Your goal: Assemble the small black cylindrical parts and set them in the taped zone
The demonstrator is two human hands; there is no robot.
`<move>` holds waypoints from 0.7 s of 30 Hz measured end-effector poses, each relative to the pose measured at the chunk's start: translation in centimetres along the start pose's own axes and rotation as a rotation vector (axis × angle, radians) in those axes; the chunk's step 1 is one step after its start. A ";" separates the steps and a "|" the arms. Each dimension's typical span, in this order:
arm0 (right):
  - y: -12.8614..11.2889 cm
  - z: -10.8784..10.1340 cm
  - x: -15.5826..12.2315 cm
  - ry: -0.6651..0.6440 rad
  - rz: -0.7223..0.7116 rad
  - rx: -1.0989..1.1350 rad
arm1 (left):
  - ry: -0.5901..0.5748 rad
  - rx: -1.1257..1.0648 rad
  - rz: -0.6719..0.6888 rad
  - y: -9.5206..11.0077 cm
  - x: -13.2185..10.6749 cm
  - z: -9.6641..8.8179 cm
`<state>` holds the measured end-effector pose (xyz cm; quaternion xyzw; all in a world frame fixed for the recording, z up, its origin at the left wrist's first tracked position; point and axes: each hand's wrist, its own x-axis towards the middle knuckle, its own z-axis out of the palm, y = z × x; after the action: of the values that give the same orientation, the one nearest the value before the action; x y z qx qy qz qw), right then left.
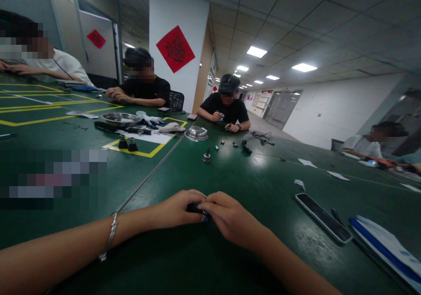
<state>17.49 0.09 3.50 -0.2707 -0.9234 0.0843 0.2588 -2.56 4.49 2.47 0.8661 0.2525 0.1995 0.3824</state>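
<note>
My left hand [180, 208] is closed around a small dark object [194, 208], mostly hidden between the fingers; I cannot make out its kind. Against it presses my right hand [228, 216], fingers pinched together where the two hands meet. What the right fingertips hold, if anything, is too small to name. Both hands are low over the green table [164, 260]. Farther forward, a small metal part with a dark upright stem [206, 156] stands on the table, with several little metal pieces [235, 145] beyond it.
A phone [324, 218] and a blue-edged packet [384, 246] lie at right. Metal bowls [196, 133], gloves [153, 121] and two dark cone-shaped parts [127, 143] are at left ahead. Across the table a person [225, 106] handles small parts; other people sit around.
</note>
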 end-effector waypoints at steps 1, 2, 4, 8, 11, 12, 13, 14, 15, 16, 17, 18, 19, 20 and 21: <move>0.0 -0.1 0.0 -0.002 0.001 0.003 | 0.002 -0.002 -0.001 0.0 0.0 0.0; -0.1 -0.1 0.1 -0.002 0.004 0.003 | 0.002 -0.002 -0.004 0.0 0.0 0.0; -0.1 -0.2 0.2 -0.007 0.020 -0.008 | 0.004 0.002 -0.008 0.0 0.0 0.0; 0.0 0.5 0.4 0.024 0.086 -0.056 | 0.005 0.063 -0.029 -0.1 0.0 0.1; 0.2 1.5 0.5 0.074 0.151 -0.083 | 0.023 0.112 -0.045 0.0 -0.1 0.1; 0.2 1.8 0.4 0.076 0.171 -0.090 | 0.025 0.117 -0.040 0.0 -0.1 0.1; 0.2 2.0 0.4 0.070 0.187 -0.104 | 0.024 0.117 -0.032 0.0 -0.1 0.1; 0.1 2.2 0.4 0.061 0.199 -0.124 | 0.023 0.117 -0.023 0.0 -0.1 0.1; 0.0 2.4 0.3 0.053 0.208 -0.145 | 0.025 0.117 -0.016 0.0 -0.1 0.2; -0.2 2.5 0.3 0.046 0.213 -0.164 | 0.030 0.121 -0.014 -0.1 -0.1 0.2; -0.3 2.5 0.2 0.045 0.215 -0.177 | 0.036 0.128 -0.013 -0.1 -0.1 0.2; -0.3 2.6 0.2 0.051 0.216 -0.185 | 0.040 0.137 -0.012 -0.2 -0.1 0.2; -0.4 2.6 0.2 0.063 0.218 -0.188 | 0.042 0.147 -0.013 -0.2 -0.1 0.2; -0.4 2.7 0.2 0.079 0.216 -0.186 | 0.040 0.159 -0.015 -0.3 -0.1 0.3; -0.3 2.7 0.2 0.095 0.210 -0.180 | 0.037 0.171 -0.021 -0.3 -0.1 0.3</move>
<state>15.77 -0.10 1.39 -0.3918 -0.8805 0.0150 0.2666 -2.59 4.44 2.08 0.8890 0.2848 0.1892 0.3045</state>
